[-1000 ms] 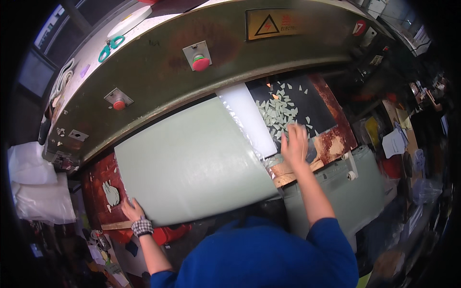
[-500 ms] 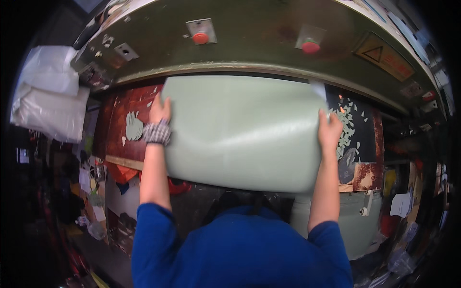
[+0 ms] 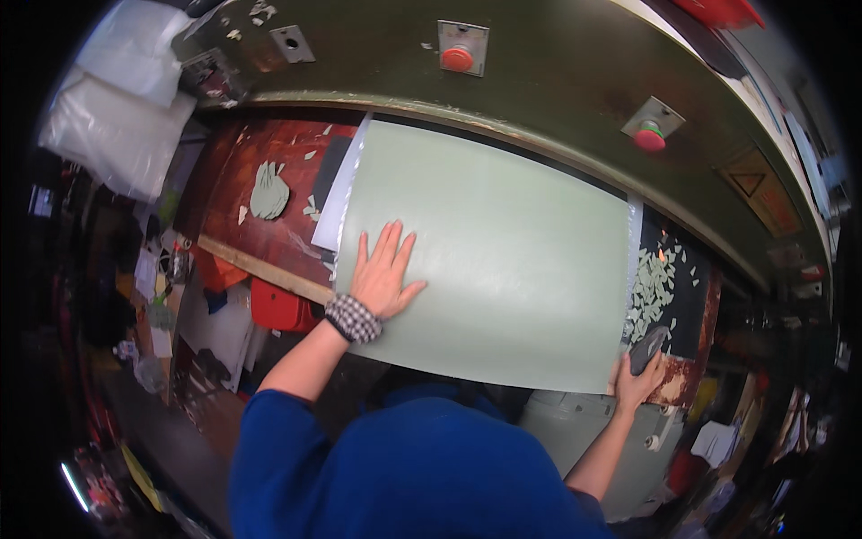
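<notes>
A pale green flexible sheet [image 3: 485, 242] lies over the work surface, a white layer showing under its left edge. My left hand [image 3: 382, 278] rests flat on the sheet's left part, fingers spread, with a checked band at the wrist. At the sheet's front right corner, my right hand [image 3: 636, 382] is closed round a dark grey rounded block [image 3: 648, 350]. What kind of tool this block is, I cannot make out. Several small green scraps [image 3: 651, 287] lie just beyond it on a black surface.
A stack of green cut pieces [image 3: 268, 191] sits on the reddish board [image 3: 229, 202] at left. Behind the sheet runs a dark green machine beam [image 3: 557, 99] with red buttons [image 3: 457, 59]. White plastic bags [image 3: 117, 126] hang at far left; a red stool [image 3: 280, 304] stands below.
Both hands have let go of the sheet's side edges, and it now lies flat. My left hand has moved onto it; my right hand has taken hold of the dark grey block. The view has turned.
</notes>
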`<action>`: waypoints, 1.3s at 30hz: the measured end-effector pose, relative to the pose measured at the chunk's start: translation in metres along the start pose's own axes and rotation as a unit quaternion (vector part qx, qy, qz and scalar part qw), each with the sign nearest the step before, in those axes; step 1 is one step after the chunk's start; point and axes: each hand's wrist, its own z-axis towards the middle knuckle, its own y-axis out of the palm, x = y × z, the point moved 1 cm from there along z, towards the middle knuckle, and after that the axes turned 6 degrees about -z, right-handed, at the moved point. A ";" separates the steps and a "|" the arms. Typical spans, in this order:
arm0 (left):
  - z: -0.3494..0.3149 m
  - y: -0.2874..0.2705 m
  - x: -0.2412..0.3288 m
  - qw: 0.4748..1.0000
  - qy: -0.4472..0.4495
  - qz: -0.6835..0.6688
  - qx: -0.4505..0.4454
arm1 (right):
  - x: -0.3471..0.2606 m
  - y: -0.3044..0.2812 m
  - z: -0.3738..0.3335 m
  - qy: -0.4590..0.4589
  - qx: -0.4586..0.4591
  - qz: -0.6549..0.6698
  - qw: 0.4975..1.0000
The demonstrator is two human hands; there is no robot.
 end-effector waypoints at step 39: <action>0.025 -0.010 -0.100 0.941 -0.131 -0.165 0.263 | -0.516 -0.004 -0.047 -0.223 -0.133 0.394 0.882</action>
